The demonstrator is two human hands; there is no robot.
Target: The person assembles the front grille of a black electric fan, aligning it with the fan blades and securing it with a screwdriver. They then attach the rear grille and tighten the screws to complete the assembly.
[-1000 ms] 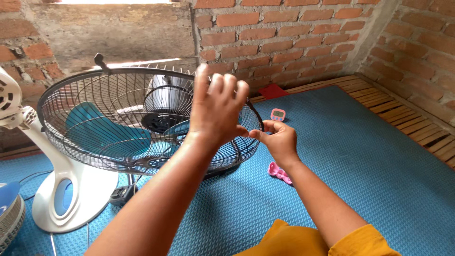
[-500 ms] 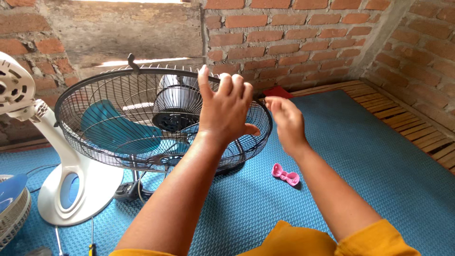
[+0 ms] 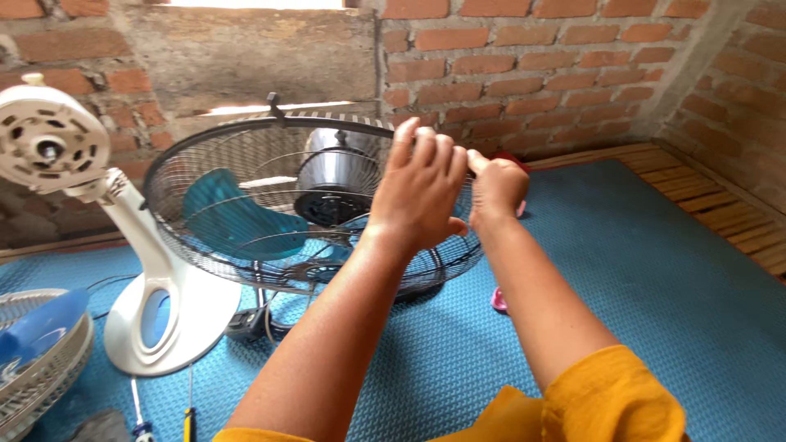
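A fan with a black wire guard [image 3: 246, 164], blue blades [image 3: 233, 225] and a silver motor housing [image 3: 332, 168] lies tilted on the blue mat [image 3: 655, 286]. My left hand [image 3: 422, 196] presses against the guard's right side, fingers together and pointing up, thumb hooked at the rim. Beside it, my right hand [image 3: 495, 187] pinches the guard's rim at its upper right edge. A black clip [image 3: 274, 103] stands on the top of the rim.
A white fan stand [image 3: 164, 311] with a bare motor head [image 3: 45, 139] rises at the left. Another guard holding a blue blade [image 3: 33, 348] lies lower left. Screwdrivers [image 3: 190, 421] and a black plug [image 3: 246, 323] lie near the stand. A pink piece [image 3: 498, 300] rests under my right arm. Brick walls close the back.
My right hand has risen from the lower right of the rim to its upper right edge, next to my left hand. The view has shifted left; the pink timer is hidden now.
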